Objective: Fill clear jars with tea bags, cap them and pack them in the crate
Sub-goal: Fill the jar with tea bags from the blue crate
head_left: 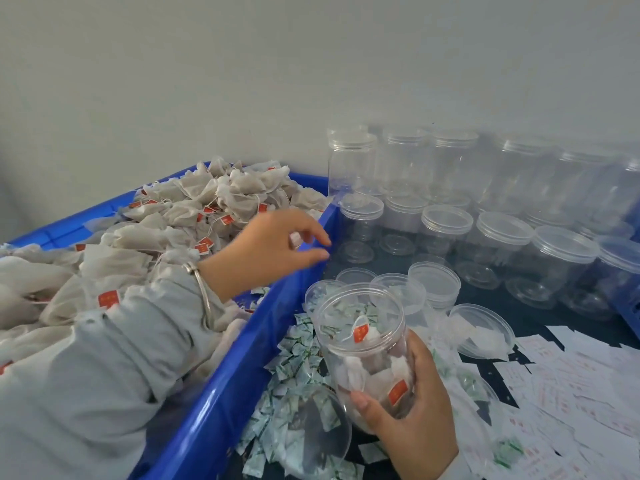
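My right hand [420,407] grips an open clear jar [362,327] from below, tilted toward me. Several white tea bags with red tags lie inside it, and it has no cap. My left hand [265,252] hovers over the right rim of the blue crate [242,362], its fingers loosely spread and nothing clearly held. The crate is heaped with tea bags [173,216]. Loose clear lids [434,282] lie just behind the jar.
Many empty capped clear jars [446,230] stand in rows at the back right against the wall. Green-and-white sachets [294,368] are scattered beside the crate. White paper slips [571,382] cover the right side of the dark table. Another clear container [311,434] lies near the front.
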The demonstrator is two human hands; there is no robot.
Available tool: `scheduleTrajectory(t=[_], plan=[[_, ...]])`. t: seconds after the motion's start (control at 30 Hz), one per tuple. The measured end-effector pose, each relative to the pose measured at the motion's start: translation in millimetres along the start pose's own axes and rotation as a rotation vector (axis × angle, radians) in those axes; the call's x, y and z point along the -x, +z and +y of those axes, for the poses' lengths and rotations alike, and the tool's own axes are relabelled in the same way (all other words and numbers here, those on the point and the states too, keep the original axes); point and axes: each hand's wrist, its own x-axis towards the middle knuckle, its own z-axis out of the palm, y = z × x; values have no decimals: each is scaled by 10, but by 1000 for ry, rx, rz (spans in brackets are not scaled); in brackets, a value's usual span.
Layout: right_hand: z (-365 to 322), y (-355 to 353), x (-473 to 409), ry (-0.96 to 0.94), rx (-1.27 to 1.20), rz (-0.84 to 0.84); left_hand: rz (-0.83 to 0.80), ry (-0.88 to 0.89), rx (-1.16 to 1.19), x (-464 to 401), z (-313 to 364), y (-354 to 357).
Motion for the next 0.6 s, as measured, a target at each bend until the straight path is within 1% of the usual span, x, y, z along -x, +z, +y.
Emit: scheduleTrajectory(t=[0.07, 0.1, 0.17, 0.23, 0.27, 0.37, 0.43, 0.5, 0.6], plan=[[-17, 5, 4, -6, 6, 10, 133, -177, -48, -72, -284, -89], [-26, 12, 5, -6, 2, 9, 169, -251, -74, -86, -427, -115], [-24, 23, 12, 4, -28, -4, 160, -371, -118, -84, -690, -112], [-16, 27, 23, -1, -34, -16, 39, -451, -165, -53, -840, -34], [-16, 28, 27, -9, -30, -19, -61, -459, -205, -37, -863, 15], [-17, 19, 27, -27, -16, -14, -457, -423, -400, -18, -829, 122], [-11, 12, 28, -25, -8, -5, -656, -453, -472, -6, -777, 132], [-14, 11, 24, -21, -15, -6, -731, -487, -455, -3, -750, 127], [-25, 23, 19, -14, -42, -20, -733, -464, -474, -17, -736, 137]])
